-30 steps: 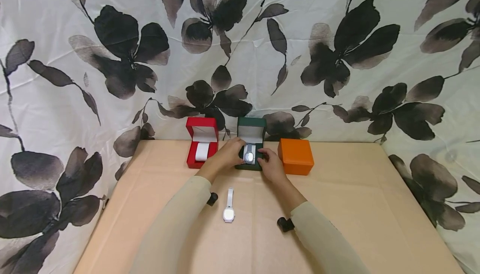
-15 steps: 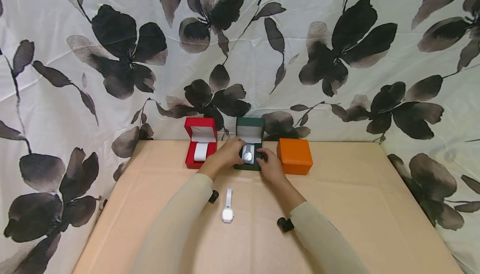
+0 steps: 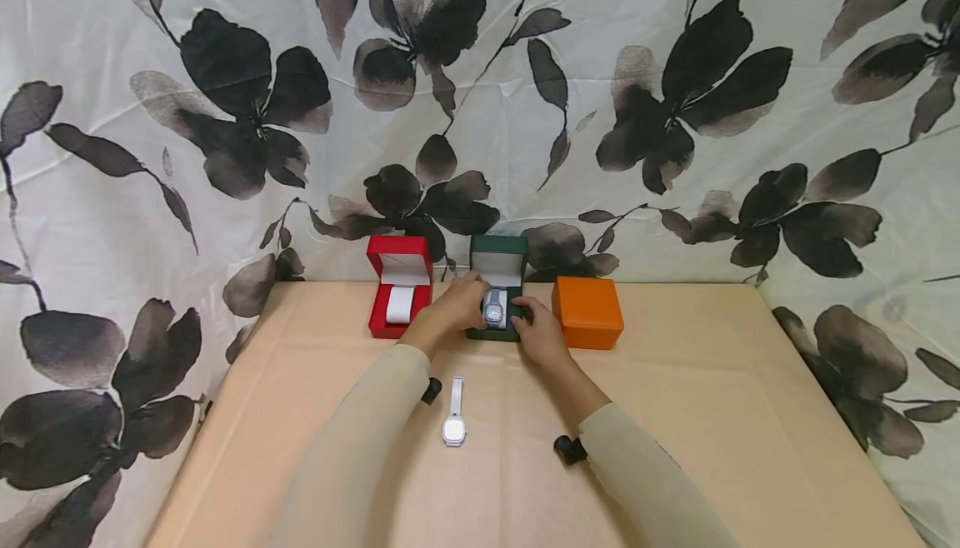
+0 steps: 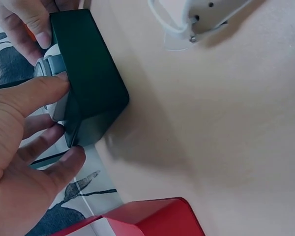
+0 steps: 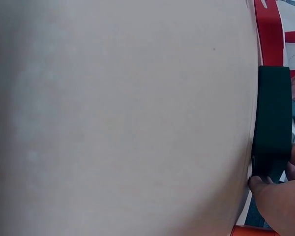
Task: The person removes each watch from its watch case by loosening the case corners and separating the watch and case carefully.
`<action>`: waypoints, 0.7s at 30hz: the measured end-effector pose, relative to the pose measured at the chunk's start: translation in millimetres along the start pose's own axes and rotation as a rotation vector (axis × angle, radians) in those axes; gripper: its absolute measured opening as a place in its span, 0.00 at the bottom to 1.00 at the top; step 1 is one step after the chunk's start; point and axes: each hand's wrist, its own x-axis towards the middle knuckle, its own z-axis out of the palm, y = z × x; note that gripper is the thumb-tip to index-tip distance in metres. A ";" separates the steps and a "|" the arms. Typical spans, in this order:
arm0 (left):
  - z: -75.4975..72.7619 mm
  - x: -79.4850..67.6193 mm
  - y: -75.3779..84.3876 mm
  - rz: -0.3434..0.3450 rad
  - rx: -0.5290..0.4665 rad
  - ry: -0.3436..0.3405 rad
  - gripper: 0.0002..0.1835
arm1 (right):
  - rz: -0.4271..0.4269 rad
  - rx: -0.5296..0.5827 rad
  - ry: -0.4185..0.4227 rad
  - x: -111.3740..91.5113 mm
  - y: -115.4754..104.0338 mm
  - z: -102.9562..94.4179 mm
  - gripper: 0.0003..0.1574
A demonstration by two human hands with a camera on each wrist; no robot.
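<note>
A silver watch (image 3: 493, 311) wrapped on a white cushion sits in the opened green watch box (image 3: 491, 335). My left hand (image 3: 459, 306) is at the box's left side; in the left wrist view its thumb (image 4: 51, 88) presses at the watch strap and cushion edge, with fingers curled at the cushion's side and box corner. My right hand (image 3: 542, 331) pinches the right side of the green box, its thumb (image 5: 273, 196) on the corner in the right wrist view. Part of the cushion is hidden by the fingers. Closer to me, a second watch (image 3: 453, 430) with a white strap lies flat.
Left of the green box stands an opened red watch box (image 3: 381, 327) with a white cushion (image 3: 400, 305). A closed orange box (image 3: 588, 315) stands to the right. Floral cloth (image 3: 555, 148) hangs behind the table's (image 3: 675, 398) back edge.
The head view has shifted very slightly. Both hands stay at the green box with almost no visible movement, and the watch stays seated in it.
</note>
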 end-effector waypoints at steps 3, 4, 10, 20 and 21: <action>-1.0 1.4 0.7 0.001 -0.005 0.000 0.35 | 0.006 -0.009 -0.001 0.0 -1.3 -0.7 0.22; -1.0 1.9 0.8 0.002 -0.005 0.000 0.34 | 0.007 -0.009 -0.003 -0.1 -1.8 -0.9 0.22; -0.1 4.0 1.2 -0.002 -0.016 0.002 0.32 | 0.004 -0.012 -0.004 -1.0 -3.5 -1.9 0.22; 0.8 2.6 1.4 0.008 -0.031 -0.008 0.33 | -0.002 -0.014 -0.015 -3.3 -1.8 -4.6 0.22; 1.3 2.5 1.1 0.010 -0.037 -0.007 0.34 | -0.002 -0.014 -0.014 -3.4 -1.1 -4.5 0.22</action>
